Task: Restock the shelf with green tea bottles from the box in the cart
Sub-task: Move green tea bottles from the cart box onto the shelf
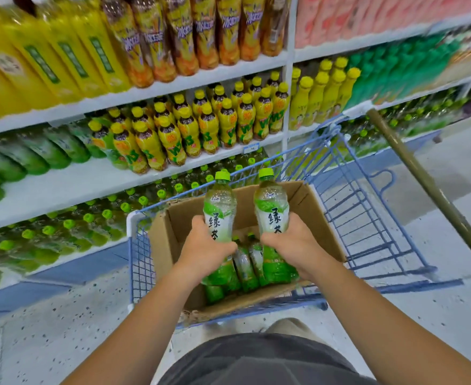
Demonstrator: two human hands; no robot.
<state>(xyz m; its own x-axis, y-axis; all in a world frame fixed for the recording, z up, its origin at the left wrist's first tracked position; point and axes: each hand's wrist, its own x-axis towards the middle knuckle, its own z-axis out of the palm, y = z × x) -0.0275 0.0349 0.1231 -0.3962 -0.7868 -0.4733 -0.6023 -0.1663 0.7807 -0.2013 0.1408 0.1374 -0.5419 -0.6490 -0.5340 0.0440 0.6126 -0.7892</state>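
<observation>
My left hand point(205, 245) grips one green tea bottle point(220, 208) by its middle, upright above the open cardboard box point(309, 215). My right hand point(292, 243) grips a second green tea bottle point(272, 202) the same way, beside the first. Both have green caps and green labels. More green tea bottles point(245, 269) lie in the box under my hands. The box sits in a blue wire cart point(367, 207). The lowest shelf point(70, 232) at the left holds rows of green-capped bottles.
White shelves stand to the left and ahead, with yellow-capped tea bottles point(209, 126) on the middle shelf and large yellow bottles point(62, 51) above. The cart's brown handle bar point(423, 179) runs at the right. Speckled floor point(62, 329) lies around the cart.
</observation>
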